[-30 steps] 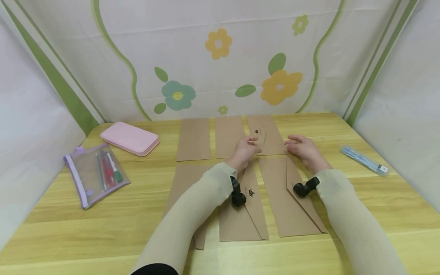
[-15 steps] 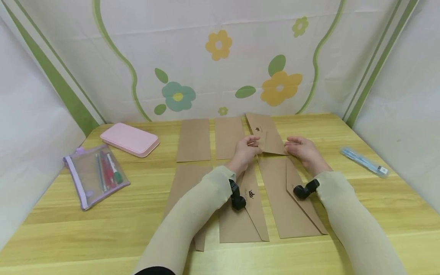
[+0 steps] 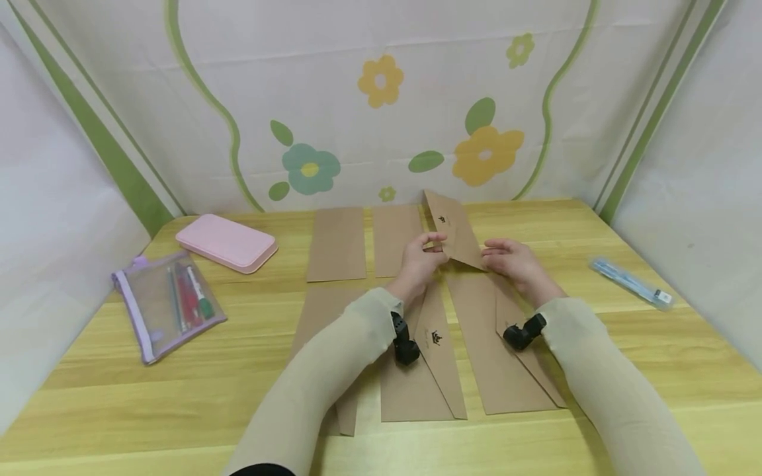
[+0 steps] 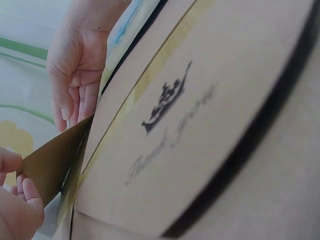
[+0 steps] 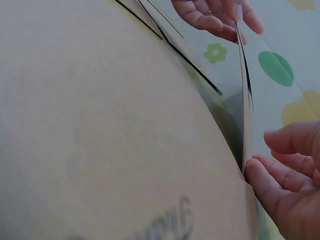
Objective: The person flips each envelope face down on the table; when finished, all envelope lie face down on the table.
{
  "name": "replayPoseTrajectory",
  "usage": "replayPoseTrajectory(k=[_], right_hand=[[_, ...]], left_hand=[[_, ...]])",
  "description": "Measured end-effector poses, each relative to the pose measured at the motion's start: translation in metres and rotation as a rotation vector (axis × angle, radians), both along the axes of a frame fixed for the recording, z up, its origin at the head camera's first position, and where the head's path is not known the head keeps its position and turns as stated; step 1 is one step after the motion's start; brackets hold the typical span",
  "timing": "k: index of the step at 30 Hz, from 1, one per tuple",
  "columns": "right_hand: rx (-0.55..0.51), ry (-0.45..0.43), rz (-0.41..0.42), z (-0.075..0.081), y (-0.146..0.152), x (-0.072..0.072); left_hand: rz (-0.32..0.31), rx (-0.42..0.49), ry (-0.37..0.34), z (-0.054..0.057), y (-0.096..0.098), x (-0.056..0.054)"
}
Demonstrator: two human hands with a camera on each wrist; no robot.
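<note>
A purple-trimmed zip pouch [image 3: 149, 304] with a see-through front lies at the left of the wooden worktop [image 3: 119, 396], coloured pens [image 3: 189, 297] showing inside. Just beyond it lies a pink case [image 3: 226, 242]. Next come a plain kraft envelope [image 3: 336, 244] in the back row and a front-left envelope [image 3: 321, 311], partly under the left sleeve [image 3: 333, 363]. Then follow the back-middle envelope [image 3: 395, 238] and the front-middle envelope [image 3: 417, 396], the latter bearing a black crown print. The left hand [image 3: 419, 264] pinches the near left corner of the back-right envelope [image 3: 461, 228], which is tilted, its left side raised off the worktop. The front-right envelope [image 3: 497, 363] lies flat, nearer the person, its flap edge slanting. The right hand [image 3: 514, 261] touches the tilted envelope's near right corner with bent fingers; whether they pinch it, I cannot tell. Well apart at the far right lies a bluish translucent packet [image 3: 631, 281].
</note>
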State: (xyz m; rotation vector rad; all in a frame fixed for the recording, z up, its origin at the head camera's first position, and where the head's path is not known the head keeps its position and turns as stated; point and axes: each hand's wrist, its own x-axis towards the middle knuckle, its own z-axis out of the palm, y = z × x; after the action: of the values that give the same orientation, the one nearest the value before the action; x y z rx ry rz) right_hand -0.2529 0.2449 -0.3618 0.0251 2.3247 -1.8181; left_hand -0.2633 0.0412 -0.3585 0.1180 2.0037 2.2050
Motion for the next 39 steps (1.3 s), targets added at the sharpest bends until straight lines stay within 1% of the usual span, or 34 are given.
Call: replayPoseTrajectory(k=[5, 12, 18, 22, 25, 33, 39], right_hand=[[0.043, 0.031, 0.043, -0.002, -0.005, -0.001], [0.069, 0.066, 0.03, -0.004, -0.012, -0.003], [0.063, 0.066, 0.053, -0.006, -0.02, -0.004], [0.072, 0.061, 0.046, -0.006, -0.026, -0.005], [0.087, 0.066, 0.044, -0.006, -0.028, -0.005], [0.062, 0.093, 0.057, -0.008, -0.035, -0.008], [0.024, 0.091, 0.056, -0.01, -0.041, -0.008]], left_hand=[[-0.006, -0.007, 0.014, 0.007, -0.004, 0.002], [-0.03, -0.003, 0.041, 0.016, -0.01, 0.005], [-0.018, -0.05, 0.094, 0.022, -0.012, 0.006], [-0.011, -0.086, 0.133, 0.025, -0.013, 0.006], [-0.019, -0.108, 0.146, 0.026, -0.013, 0.005], [-0.026, -0.09, 0.158, 0.031, -0.014, 0.004], [-0.042, -0.108, 0.168, 0.035, -0.015, 0.004]])
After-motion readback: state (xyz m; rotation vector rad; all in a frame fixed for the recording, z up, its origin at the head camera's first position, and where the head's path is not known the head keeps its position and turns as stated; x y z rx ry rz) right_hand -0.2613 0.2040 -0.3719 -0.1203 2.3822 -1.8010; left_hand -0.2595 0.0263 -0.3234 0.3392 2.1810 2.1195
